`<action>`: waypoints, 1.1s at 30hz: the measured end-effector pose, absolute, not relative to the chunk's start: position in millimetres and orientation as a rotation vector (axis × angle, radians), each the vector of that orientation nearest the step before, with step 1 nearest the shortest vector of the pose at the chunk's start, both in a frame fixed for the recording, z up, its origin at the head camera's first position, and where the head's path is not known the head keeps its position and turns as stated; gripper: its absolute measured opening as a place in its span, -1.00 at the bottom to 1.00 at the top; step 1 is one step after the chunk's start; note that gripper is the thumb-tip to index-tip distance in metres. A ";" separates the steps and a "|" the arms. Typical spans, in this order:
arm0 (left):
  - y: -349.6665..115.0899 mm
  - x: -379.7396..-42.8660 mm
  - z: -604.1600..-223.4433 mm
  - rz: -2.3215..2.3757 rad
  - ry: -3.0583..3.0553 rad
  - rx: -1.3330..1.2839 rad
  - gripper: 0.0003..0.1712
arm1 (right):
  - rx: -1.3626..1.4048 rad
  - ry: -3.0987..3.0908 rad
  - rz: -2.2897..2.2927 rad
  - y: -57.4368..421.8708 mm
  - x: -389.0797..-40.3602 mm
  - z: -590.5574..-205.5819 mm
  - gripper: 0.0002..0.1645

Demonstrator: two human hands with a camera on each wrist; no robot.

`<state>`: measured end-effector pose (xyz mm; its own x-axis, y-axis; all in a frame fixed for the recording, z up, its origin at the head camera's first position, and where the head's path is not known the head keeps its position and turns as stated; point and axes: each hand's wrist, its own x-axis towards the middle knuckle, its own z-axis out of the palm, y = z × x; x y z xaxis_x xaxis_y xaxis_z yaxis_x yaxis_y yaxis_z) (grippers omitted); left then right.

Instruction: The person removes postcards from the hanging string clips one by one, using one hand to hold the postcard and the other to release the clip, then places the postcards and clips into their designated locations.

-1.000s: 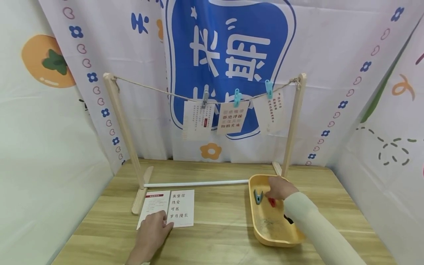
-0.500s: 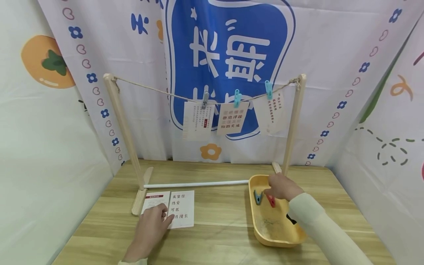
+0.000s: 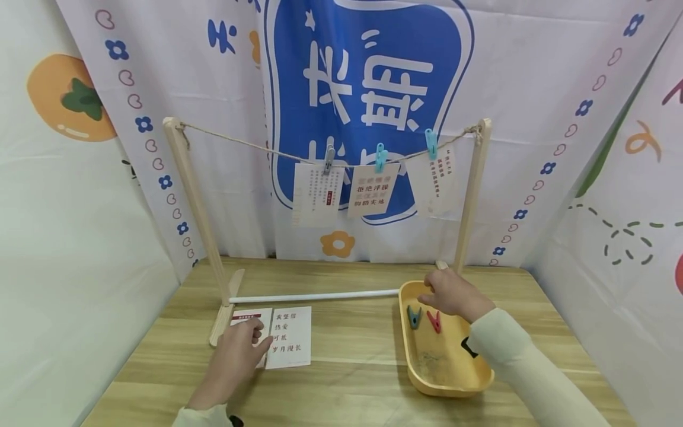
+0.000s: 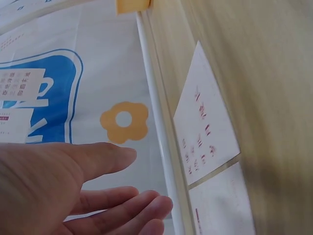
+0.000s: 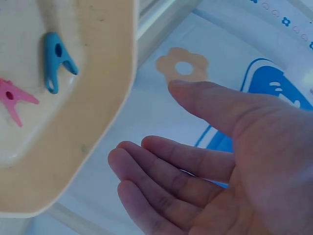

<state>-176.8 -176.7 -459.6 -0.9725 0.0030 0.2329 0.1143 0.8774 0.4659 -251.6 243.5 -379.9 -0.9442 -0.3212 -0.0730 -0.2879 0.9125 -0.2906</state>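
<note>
My left hand (image 3: 237,353) hovers over two printed cards lying side by side, partly covering the left card (image 3: 246,314); the right card (image 3: 292,338) shows almost whole. Its fingers are loosely bent with nothing between them, as the left wrist view shows. At the far end of a yellow plastic bin (image 3: 407,356) is my right hand (image 3: 453,295), empty, thumb apart from the relaxed fingers (image 5: 166,178). Inside the bin lie a teal clothespin (image 3: 414,317) and a red clothespin (image 3: 434,322), both visible beside that hand.
Behind the cards stands a wooden frame with a left post (image 3: 194,207), a right post (image 3: 472,196) and a white crossbar (image 3: 320,296). Three cards hang from its twine (image 3: 240,141), held by a grey clothespin (image 3: 329,159) and two light blue clothespins (image 3: 380,157). A printed curtain hangs behind.
My right hand has drawn back from the red clothespin, which now shows whole in the bin. My left hand has risen off the cards and shifted slightly left.
</note>
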 end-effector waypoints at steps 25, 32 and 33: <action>-171.2 -202.0 -426.0 -0.790 -2.737 -0.121 -0.59 | -0.695 3.128 -0.542 213.0 -239.7 -339.6 -0.63; -168.8 -209.6 -419.2 -0.793 -2.676 -0.150 -0.57 | -0.711 3.141 -0.611 206.0 -240.5 -329.3 -0.54; -168.3 -210.5 -417.9 -0.803 -2.671 -0.149 -0.57 | -0.708 3.138 -0.619 205.3 -240.4 -328.2 -0.54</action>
